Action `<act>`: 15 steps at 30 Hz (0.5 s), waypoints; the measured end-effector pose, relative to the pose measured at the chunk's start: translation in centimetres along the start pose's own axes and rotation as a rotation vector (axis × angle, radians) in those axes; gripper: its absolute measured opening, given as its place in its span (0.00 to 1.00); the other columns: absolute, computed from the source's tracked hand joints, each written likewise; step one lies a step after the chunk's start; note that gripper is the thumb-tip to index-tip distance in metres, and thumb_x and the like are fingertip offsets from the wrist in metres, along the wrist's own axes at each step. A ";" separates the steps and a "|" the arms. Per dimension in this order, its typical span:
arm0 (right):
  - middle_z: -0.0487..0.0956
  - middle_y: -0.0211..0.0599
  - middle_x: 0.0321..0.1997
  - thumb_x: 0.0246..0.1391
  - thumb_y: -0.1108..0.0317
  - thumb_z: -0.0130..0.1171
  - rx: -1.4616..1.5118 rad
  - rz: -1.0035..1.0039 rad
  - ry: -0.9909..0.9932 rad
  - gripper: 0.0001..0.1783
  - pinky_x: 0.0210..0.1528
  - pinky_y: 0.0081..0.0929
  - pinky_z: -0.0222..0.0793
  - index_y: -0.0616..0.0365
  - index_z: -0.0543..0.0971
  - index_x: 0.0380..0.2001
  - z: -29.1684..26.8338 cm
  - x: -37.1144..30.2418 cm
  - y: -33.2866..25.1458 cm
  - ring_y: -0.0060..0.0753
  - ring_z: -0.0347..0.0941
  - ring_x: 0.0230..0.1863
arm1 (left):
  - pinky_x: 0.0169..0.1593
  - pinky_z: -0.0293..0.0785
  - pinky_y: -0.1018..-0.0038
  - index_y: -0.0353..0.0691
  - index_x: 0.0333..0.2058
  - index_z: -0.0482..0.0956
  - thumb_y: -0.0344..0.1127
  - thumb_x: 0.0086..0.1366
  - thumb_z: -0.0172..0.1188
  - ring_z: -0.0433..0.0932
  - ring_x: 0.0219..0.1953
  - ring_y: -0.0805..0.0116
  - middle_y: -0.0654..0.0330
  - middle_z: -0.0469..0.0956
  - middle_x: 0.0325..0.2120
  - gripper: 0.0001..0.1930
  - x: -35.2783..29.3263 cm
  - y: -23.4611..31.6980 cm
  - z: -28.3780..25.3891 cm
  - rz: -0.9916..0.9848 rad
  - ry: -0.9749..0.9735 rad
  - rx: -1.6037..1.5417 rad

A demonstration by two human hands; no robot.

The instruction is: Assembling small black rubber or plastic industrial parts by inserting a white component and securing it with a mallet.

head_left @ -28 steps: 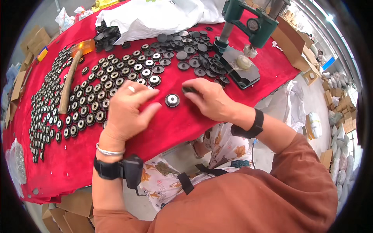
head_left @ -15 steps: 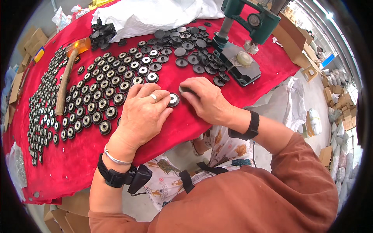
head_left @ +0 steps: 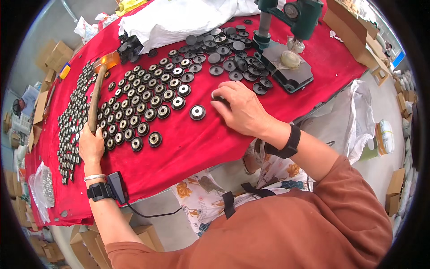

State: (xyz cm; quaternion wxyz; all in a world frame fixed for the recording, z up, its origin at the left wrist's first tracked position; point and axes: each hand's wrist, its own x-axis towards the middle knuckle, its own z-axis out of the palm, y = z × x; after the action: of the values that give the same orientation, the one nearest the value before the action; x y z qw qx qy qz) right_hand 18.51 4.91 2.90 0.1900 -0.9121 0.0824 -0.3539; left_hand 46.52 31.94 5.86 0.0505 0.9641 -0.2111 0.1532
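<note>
While a red tabletop (head_left: 183,150) spreads out on every side of the hammer (head_left: 95,101), a white sack (head_left: 179,27) lies beyond it to the right. Well to the right of the hammer stands a green press (head_left: 310,20). Wooden in the handle and orange at the far end, the hammer has its near end in the left hand (head_left: 92,145) — fingers closed around it. Well off the hammer's right is the right hand (head_left: 242,108), thumb and fingertips narrowed on a dark piece (head_left: 218,98) that they mostly hide. Dark caps (head_left: 216,70) lie heaped to the hammer's upper right. Black-rimmed discs (head_left: 178,102) crowd both sides of the hammer; one lone disc (head_left: 197,112) rests farther to its right — touching neither hand.
</note>
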 end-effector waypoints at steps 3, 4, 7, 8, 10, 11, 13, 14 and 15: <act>0.73 0.44 0.35 0.46 0.71 0.58 0.034 0.007 0.018 0.10 0.43 0.38 0.67 0.63 0.73 0.33 -0.1 -0.1 0.1 0.48 0.69 0.41 | 0.47 0.70 0.60 0.36 0.49 0.71 0.43 0.57 0.55 0.75 0.44 0.47 0.42 0.76 0.40 0.23 1.4 -0.5 0.2 0.060 0.061 0.057; 0.73 0.44 0.35 0.46 0.71 0.58 0.036 0.011 0.022 0.10 0.43 0.38 0.67 0.63 0.73 0.33 0.0 -0.1 0.0 0.48 0.69 0.41 | 0.47 0.70 0.60 0.36 0.49 0.71 0.43 0.57 0.55 0.75 0.44 0.47 0.42 0.76 0.40 0.23 1.9 0.0 -0.1 0.063 0.062 0.061; 0.73 0.44 0.34 0.47 0.70 0.58 0.070 0.047 0.111 0.10 0.43 0.38 0.67 0.63 0.74 0.33 0.0 -0.1 0.0 0.48 0.69 0.41 | 0.47 0.69 0.61 0.32 0.38 0.77 0.46 0.49 0.50 0.76 0.41 0.45 0.40 0.78 0.33 0.24 4.2 1.9 -1.3 -0.038 -0.234 -0.059; 0.73 0.44 0.35 0.47 0.70 0.58 0.081 0.046 0.117 0.10 0.43 0.38 0.67 0.63 0.74 0.33 0.2 0.0 -0.2 0.48 0.70 0.40 | 0.39 0.72 0.60 0.34 0.29 0.78 0.44 0.48 0.52 0.79 0.34 0.52 0.48 0.79 0.25 0.18 5.2 1.5 -0.8 -0.050 -0.232 -0.133; 0.73 0.45 0.35 0.47 0.70 0.58 0.093 0.040 0.123 0.10 0.44 0.38 0.67 0.63 0.74 0.33 0.4 0.1 -0.2 0.48 0.70 0.40 | 0.24 0.73 0.68 0.41 0.25 0.74 0.44 0.51 0.57 0.77 0.20 0.65 0.59 0.76 0.17 0.12 6.9 1.4 -0.1 -0.267 -0.440 -0.574; 0.73 0.45 0.36 0.46 0.70 0.58 0.078 0.034 0.102 0.11 0.44 0.38 0.67 0.63 0.73 0.34 0.3 0.0 -0.1 0.48 0.70 0.40 | 0.18 0.68 0.75 0.43 0.24 0.71 0.43 0.53 0.58 0.72 0.16 0.71 0.63 0.73 0.16 0.11 7.1 2.2 -0.4 -0.336 -0.516 -0.851; 0.73 0.45 0.36 0.46 0.71 0.58 0.056 0.030 0.080 0.11 0.44 0.38 0.67 0.63 0.73 0.34 0.2 -0.2 0.2 0.49 0.70 0.40 | 0.09 0.59 0.89 0.46 0.28 0.65 0.43 0.60 0.57 0.65 0.09 0.78 0.67 0.69 0.14 0.12 6.0 6.1 -2.1 -0.449 -0.590 -1.285; 0.73 0.45 0.36 0.46 0.71 0.59 0.062 0.032 0.071 0.11 0.44 0.38 0.67 0.63 0.73 0.34 0.3 -0.1 0.0 0.48 0.70 0.40 | 0.09 0.56 0.89 0.45 0.29 0.66 0.42 0.61 0.56 0.63 0.09 0.81 0.67 0.69 0.15 0.11 7.0 5.6 -1.5 -0.446 -0.626 -1.360; 0.73 0.45 0.37 0.46 0.71 0.59 0.069 0.032 0.061 0.11 0.44 0.38 0.67 0.62 0.73 0.34 0.4 0.1 -0.3 0.48 0.70 0.40 | 0.08 0.54 0.88 0.44 0.29 0.65 0.43 0.61 0.55 0.62 0.09 0.82 0.67 0.68 0.15 0.11 7.9 4.7 -1.4 -0.497 -0.654 -1.496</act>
State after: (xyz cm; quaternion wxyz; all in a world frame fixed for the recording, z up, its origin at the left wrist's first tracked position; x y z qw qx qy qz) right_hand 18.86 5.30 2.83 0.2245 -0.8923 0.0905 -0.3810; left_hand 50.99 24.81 9.89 0.6426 0.6910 -0.0428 -0.3281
